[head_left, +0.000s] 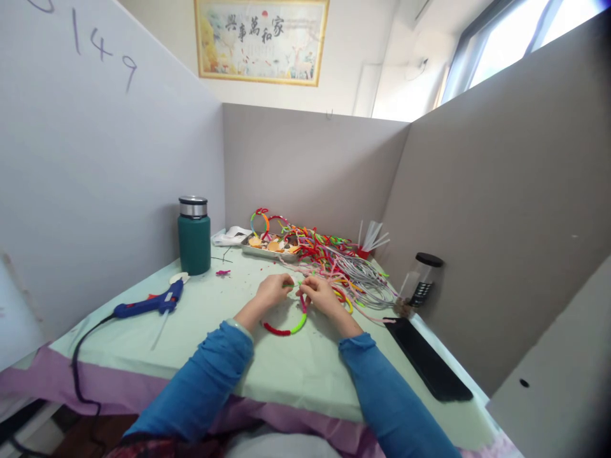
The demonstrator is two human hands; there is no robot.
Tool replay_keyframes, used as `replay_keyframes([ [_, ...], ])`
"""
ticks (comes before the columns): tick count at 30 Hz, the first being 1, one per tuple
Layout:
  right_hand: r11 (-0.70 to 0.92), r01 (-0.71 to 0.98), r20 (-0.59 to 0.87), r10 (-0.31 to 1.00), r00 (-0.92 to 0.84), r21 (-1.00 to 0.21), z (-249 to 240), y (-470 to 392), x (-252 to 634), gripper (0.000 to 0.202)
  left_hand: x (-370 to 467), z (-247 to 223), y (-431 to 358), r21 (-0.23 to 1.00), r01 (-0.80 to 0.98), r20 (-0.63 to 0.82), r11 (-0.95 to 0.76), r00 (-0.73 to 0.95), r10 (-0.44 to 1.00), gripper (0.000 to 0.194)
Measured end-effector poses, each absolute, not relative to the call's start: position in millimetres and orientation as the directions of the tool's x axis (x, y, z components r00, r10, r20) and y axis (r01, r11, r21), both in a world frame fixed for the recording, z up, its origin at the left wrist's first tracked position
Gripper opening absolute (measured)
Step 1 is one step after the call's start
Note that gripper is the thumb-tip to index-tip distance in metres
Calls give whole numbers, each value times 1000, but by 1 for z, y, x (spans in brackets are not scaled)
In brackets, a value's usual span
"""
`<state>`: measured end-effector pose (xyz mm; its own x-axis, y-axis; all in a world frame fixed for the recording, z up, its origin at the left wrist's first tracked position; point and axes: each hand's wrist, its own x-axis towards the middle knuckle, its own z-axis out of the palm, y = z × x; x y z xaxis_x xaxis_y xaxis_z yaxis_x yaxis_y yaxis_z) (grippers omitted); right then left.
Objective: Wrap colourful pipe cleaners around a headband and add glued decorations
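A round hoop [279, 331] wrapped in red, lime green and magenta fuzzy stem hangs or rests at the middle of the table, under both hands. My left hand [273, 289] is pinched on a thin green stem at the hoop's upper left. Close beside it, my right hand [319, 294] has its fingers closed around the magenta part of the hoop and the other side of the green stem. The fingertips of both hands nearly meet, and part of the hoop is hidden behind them.
Behind the hands lie a metal tray [271, 253] of small pieces and a heap of coloured stems [334, 254]. A blue glue gun [150, 305] and a green bottle [194, 238] stand left. On the right are a black slab [427, 359], a clear jar [420, 283] and white sticks [372, 236].
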<state>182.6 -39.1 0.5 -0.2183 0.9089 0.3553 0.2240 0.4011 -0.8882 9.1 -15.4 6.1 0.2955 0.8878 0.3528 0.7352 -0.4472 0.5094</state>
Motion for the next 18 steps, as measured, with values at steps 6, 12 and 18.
replay_keyframes([
  [6,378,83,379,925,-10,-922,2,-34,190,22,10,3,-3,675,551,410,-491,273,870,15],
  [12,373,13,371,926,-72,-928,-5,-29,185,24,14,11,-9,881,236,330,-410,315,890,22],
  [18,388,-52,391,904,-172,-920,-2,-34,184,19,13,22,-24,931,154,251,-331,390,886,29],
])
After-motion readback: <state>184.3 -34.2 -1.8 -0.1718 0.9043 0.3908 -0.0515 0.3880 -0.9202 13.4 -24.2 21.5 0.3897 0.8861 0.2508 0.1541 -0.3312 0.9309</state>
